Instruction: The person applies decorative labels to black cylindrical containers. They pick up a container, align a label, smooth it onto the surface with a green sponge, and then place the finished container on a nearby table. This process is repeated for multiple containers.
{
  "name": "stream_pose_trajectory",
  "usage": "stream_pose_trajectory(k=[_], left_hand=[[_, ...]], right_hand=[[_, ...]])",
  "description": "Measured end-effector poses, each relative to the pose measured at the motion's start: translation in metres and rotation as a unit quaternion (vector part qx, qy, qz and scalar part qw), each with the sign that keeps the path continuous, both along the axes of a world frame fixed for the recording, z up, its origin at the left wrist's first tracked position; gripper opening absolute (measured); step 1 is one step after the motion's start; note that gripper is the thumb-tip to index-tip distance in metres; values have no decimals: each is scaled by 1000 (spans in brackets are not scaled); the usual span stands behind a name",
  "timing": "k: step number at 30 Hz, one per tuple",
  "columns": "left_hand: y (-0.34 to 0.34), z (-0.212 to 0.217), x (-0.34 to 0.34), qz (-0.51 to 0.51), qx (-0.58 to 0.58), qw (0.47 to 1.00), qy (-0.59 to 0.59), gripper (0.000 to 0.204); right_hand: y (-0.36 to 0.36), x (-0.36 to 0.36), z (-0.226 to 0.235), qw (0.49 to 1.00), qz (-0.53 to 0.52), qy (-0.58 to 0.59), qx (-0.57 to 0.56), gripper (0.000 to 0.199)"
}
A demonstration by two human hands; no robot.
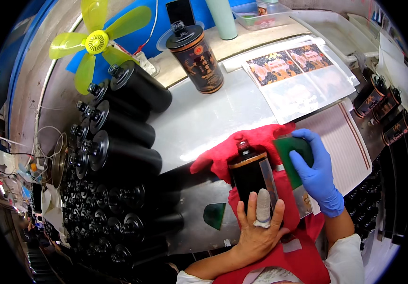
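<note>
A black bottle (247, 179) with an orange band near its neck lies on a crumpled red cloth (223, 142). My left hand (260, 234) is bare except for a pale cover on one finger. Its fingers are spread flat against the lower part of the bottle. A greyish strip runs along the bottle's right side. In a blue glove, my right hand (315, 168) grips a flat green scraper (287, 149) just right of the bottle. Another green scraper piece (214, 216) lies on the metal surface to the left.
Black bottles (123, 154) crowd the left side. A decorated bottle (199, 64) stands at the back, near a yellow-green fan (96, 41). Printed sheets (303, 94) and a striped sheet (334, 158) lie at right. Several decorated bottles (372, 97) are at far right.
</note>
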State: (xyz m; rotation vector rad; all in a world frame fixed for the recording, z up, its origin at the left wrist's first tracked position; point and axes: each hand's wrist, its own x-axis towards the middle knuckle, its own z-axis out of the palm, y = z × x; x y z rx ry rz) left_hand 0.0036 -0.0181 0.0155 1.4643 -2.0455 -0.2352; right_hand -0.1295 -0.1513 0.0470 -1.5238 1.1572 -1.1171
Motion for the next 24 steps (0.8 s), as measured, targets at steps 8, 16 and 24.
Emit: stream_pose_trajectory(k=[8, 16, 24], left_hand=[[-8, 2, 15, -69, 44, 997, -10, 78], [-10, -10, 29, -103, -26, 994, -10, 51], [4, -31, 23, -12, -25, 999, -23, 55]], right_hand=[[-11, 9, 3, 989, 69, -81, 101, 33], [-26, -9, -7, 974, 45, -111, 195, 33], [-3, 38, 26, 988, 78, 103, -90, 28]])
